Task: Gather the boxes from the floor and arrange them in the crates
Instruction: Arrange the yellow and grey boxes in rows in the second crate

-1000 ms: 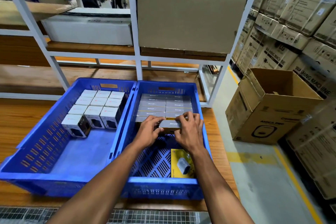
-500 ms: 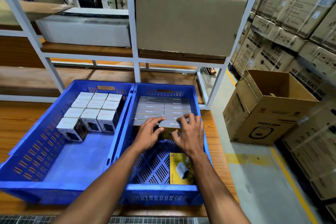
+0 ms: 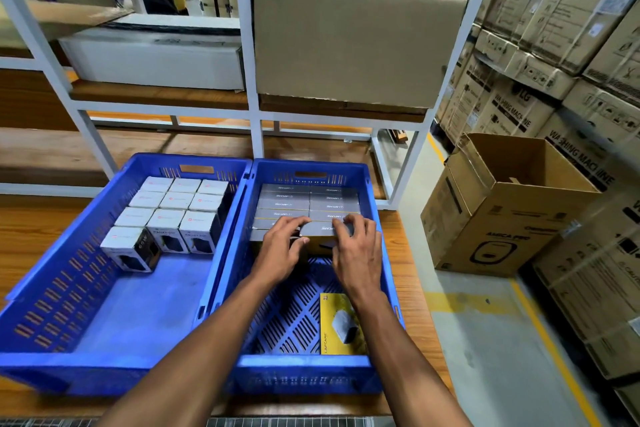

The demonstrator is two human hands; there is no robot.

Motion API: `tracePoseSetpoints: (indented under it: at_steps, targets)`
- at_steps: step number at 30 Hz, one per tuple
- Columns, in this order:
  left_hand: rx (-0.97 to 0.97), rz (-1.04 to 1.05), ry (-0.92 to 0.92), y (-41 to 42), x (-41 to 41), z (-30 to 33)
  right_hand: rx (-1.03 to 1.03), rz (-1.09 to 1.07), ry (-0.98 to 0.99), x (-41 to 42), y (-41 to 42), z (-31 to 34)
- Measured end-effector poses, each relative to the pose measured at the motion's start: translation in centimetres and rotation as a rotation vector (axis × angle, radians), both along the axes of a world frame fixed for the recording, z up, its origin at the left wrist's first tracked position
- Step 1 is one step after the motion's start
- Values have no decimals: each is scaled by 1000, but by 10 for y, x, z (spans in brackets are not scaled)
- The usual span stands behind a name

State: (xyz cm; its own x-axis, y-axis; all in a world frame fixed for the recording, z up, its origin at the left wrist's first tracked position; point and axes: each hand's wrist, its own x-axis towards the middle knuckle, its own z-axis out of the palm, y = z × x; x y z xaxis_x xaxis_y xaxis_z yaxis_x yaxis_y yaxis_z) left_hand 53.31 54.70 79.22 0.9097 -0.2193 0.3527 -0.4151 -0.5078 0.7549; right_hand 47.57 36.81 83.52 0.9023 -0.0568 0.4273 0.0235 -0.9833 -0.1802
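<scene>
Two blue crates sit side by side on a wooden table (image 3: pixel 408 291). The right crate (image 3: pixel 375 191) holds rows of flat grey boxes (image 3: pixel 308 199) packed tight at its far end, up at 12 o'clock. They stand on their thin edges, most likely so more can fit in.

Both hands are on one more grey box (image 3: pixel 320 229) at the front of those rows. The left hand (image 3: pixel 282 246) curls around its left end, thumb at the front and fingers on top. The right hand (image 3: pixel 356 253) lies over its right end with fingers spread. Both hands are grasping the box, one at each end, probably to keep it straight while it slides in next to the others. It touches the row behind it, so it looks almost in place.

Near the person, at about 5 o'clock inside this crate, a yellow box (image 3: pixel 334 312) lies flat on the holey floor. It may need sorting next.

The left crate (image 3: pixel 114 371) has small white boxes (image 3: pixel 176 201) standing in neat rows at its far end. One white box (image 3: pixel 130 248) stands alone at the front left.

At 3 o'clock, on the floor, sits an open brown carton (image 3: pixel 491 229).
</scene>
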Motion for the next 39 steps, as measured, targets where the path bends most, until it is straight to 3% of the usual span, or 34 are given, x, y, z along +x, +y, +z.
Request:
tracePoseSetpoints:
  at_steps: [7,18,22,26,39]
  targets:
    - [206,-31,-90,-15,-2,-4,-69,-120,152,2,0,-5]
    - [571,30,-144,-12,3,-25,3,-53,416,6,0,-23]
    - [687,-122,-198,-9,1,-27,-12,-80,422,11,-4,-28]
    - [826,-319,-28,-23,-10,-34,25,-127,423,7,-2,-31]
    - [783,-327,77,-31,-6,-49,185,-106,730,18,-1,-53]
